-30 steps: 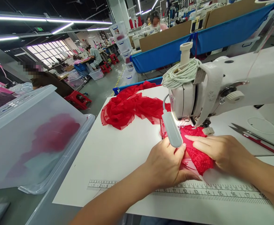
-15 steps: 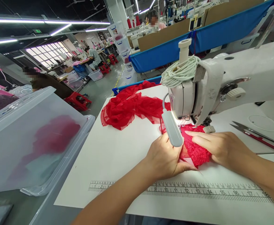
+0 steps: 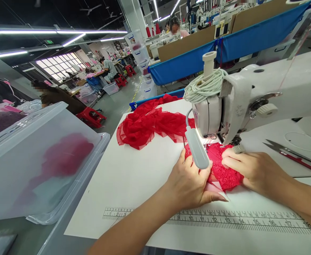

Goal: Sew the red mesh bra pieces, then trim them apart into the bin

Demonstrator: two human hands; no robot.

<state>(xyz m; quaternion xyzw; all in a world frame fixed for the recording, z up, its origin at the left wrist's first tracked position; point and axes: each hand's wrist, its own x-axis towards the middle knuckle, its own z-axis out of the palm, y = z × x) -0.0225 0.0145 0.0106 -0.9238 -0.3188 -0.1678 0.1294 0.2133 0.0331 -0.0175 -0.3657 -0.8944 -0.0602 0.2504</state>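
Note:
Red lace fabric lies under the head of a white sewing machine, beside the needle area. My left hand rests flat on the left part of the fabric, fingers spread and thumb stretched to the right. A grey lamp on a bent metal stalk hides some of its fingertips. At the right edge of the lace, my right hand has its fingers curled onto the cloth; its thumb is hidden. More sheer red fabric trails in a heap behind, towards the back left of the table.
Red-handled scissors lie right of the machine. A printed ruler runs along the front of the white table. Translucent plastic bins stand at the left. Blue cloth troughs and seated people are farther off.
My right index finger, stretched towards the needle before, is now drawn back and curled. My left fingers have spread a little more. The whole view has shifted slightly.

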